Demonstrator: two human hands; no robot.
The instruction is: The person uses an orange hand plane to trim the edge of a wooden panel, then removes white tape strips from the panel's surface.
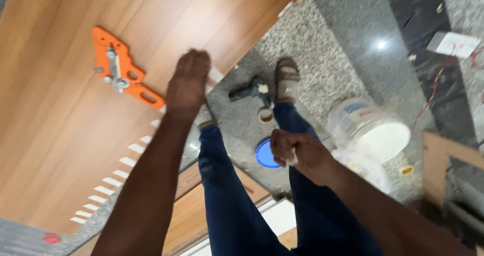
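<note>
My left hand [187, 82] reaches out to the edge of a large brown wooden board [65, 109], fingers resting on or curled over its edge near a small white strip. An orange plastic jig [123, 69] with metal fittings lies on the board just left of that hand. My right hand [297, 152] is closed around something small and white, held above my blue trouser legs [227, 200]. What the white thing is cannot be made out.
On the speckled stone floor lie a dark power drill [249, 90], a small roll of tape [265, 115], a blue round lid [265, 154] and a white plastic bucket [373, 130]. A row of white strips [118, 173] lines the board's edge. Wooden pieces stand at right.
</note>
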